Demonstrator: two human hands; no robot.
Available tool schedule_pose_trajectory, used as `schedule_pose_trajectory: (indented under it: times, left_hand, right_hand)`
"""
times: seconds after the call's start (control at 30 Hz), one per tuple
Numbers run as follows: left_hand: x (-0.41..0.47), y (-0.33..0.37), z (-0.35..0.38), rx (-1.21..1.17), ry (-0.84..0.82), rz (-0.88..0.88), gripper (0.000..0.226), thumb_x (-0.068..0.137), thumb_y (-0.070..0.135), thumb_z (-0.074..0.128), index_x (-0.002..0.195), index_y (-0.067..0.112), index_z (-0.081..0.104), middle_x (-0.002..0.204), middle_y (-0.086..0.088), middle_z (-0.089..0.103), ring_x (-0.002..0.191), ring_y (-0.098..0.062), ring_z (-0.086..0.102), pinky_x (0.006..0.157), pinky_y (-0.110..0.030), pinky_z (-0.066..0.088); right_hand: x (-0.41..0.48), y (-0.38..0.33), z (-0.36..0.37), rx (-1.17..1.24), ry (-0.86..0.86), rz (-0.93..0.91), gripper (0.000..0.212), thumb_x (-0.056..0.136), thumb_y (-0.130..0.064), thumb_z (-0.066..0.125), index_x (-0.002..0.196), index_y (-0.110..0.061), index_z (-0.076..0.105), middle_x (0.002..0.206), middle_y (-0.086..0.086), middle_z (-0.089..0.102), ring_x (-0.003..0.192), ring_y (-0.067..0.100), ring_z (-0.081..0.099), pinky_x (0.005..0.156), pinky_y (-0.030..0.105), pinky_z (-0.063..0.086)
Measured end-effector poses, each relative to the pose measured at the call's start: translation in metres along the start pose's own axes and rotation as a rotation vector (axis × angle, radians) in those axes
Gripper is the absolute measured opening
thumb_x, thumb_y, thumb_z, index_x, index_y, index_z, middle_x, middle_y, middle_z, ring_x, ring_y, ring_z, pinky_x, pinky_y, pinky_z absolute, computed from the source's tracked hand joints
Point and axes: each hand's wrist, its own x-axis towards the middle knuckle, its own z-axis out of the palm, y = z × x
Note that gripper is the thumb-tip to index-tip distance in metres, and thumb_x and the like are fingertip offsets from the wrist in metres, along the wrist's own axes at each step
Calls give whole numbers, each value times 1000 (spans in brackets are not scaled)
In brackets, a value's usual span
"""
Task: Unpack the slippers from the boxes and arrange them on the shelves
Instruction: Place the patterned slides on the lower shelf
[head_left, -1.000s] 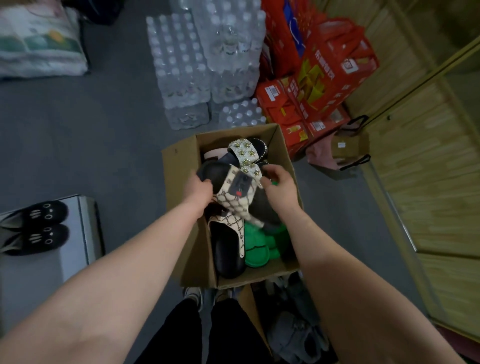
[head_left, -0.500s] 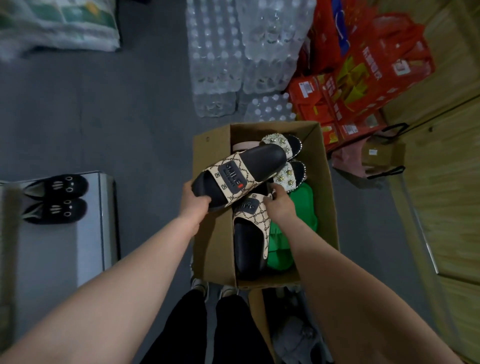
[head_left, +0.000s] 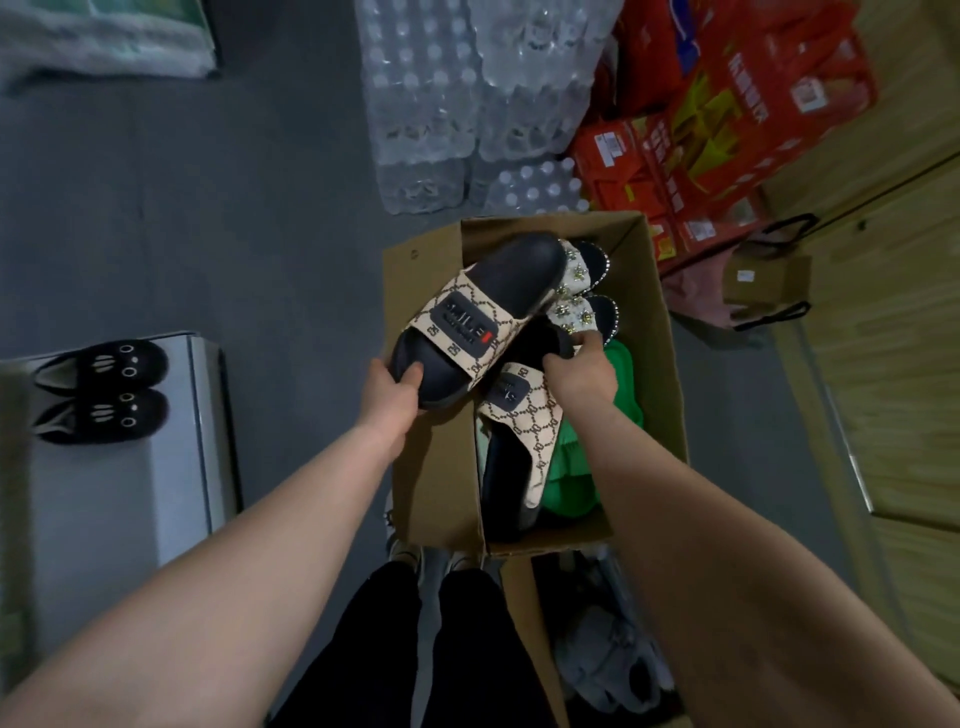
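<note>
1. Our left hand (head_left: 392, 387) grips one slide (head_left: 483, 312) by its end, holding it above the box (head_left: 426, 467).
2. Our right hand (head_left: 579, 371) curls round its mate (head_left: 524, 421), which lies inside the box.

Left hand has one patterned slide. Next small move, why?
Probably lift the right hand, drawing the second patterned slide out of the cardboard box. It grips that slide's far end, the left hand holds the matching slide above the box, and the second lies inside beside green slippers.
</note>
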Motion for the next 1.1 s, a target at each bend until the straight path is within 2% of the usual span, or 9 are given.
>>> schedule_pose_trajectory:
  times: [0.23,0.43,0.53,0.6,0.63,0.7,0.9,1.03,1.1]
  left_hand:
    - [-28,8,5,-52,-184,-16,46,93,1,59,132,14,39,131,-8,51,116,-29,54,85,-42,55]
    - [-43,10,1,-50,-247,-88,48,88,-7,55,123,18,34,127,-9,48,112,-29,53,72,-42,57]
    - [-50,6,-1,-139,-252,-142,41,93,4,57,130,10,39,132,-15,52,111,-33,58,63,-40,59]
    - [-61,5,-2,-221,-245,-171,40,96,10,58,131,8,40,130,-17,54,110,-34,60,60,-39,60]
    - [-66,4,-2,-246,-247,-175,40,95,11,59,130,6,40,129,-17,55,109,-34,61,61,-39,60]
    - [-75,3,-3,-252,-256,-159,40,94,9,60,129,4,40,129,-18,55,108,-33,61,61,-39,60]
    - [-114,-22,-14,-387,-262,-147,42,91,-10,50,130,4,39,130,-22,52,113,-37,59,73,-40,58]
    - [-149,-54,-24,-547,-227,-84,49,87,-17,45,132,4,42,132,-23,53,117,-40,56,66,-40,57]
    - [-172,-74,-27,-606,-180,-61,50,87,-19,46,130,5,42,131,-22,53,119,-41,55,68,-42,57]
  right_hand:
    - [-41,0,-57,87,249,-40,67,86,-25,52,148,-35,29,126,11,60,110,37,59,88,40,43]
    - [-71,6,-95,145,414,84,43,92,-30,52,131,-14,41,118,17,62,105,38,58,85,42,44]
    - [-74,24,-94,173,297,288,51,88,-25,62,132,-6,45,129,19,58,115,40,58,90,44,50]
    - [-75,41,-88,353,126,440,56,76,-16,75,124,-4,49,118,20,63,95,40,66,66,47,60]
    - [-73,50,-84,482,1,496,50,77,-15,77,120,-5,52,108,20,65,83,36,68,49,42,58]
    - [-81,58,-79,605,-196,563,25,89,-16,67,108,-7,53,93,17,64,71,28,65,37,32,52]
    - [-113,58,-72,733,-379,465,6,96,-8,52,98,-6,47,91,18,59,74,29,63,40,34,56]
    - [-130,83,-71,806,-417,363,21,94,-6,53,113,-5,46,116,22,57,86,33,64,39,31,54]
    - [-142,102,-77,791,-453,317,25,94,-3,54,118,-4,46,116,22,56,88,35,63,42,33,55]
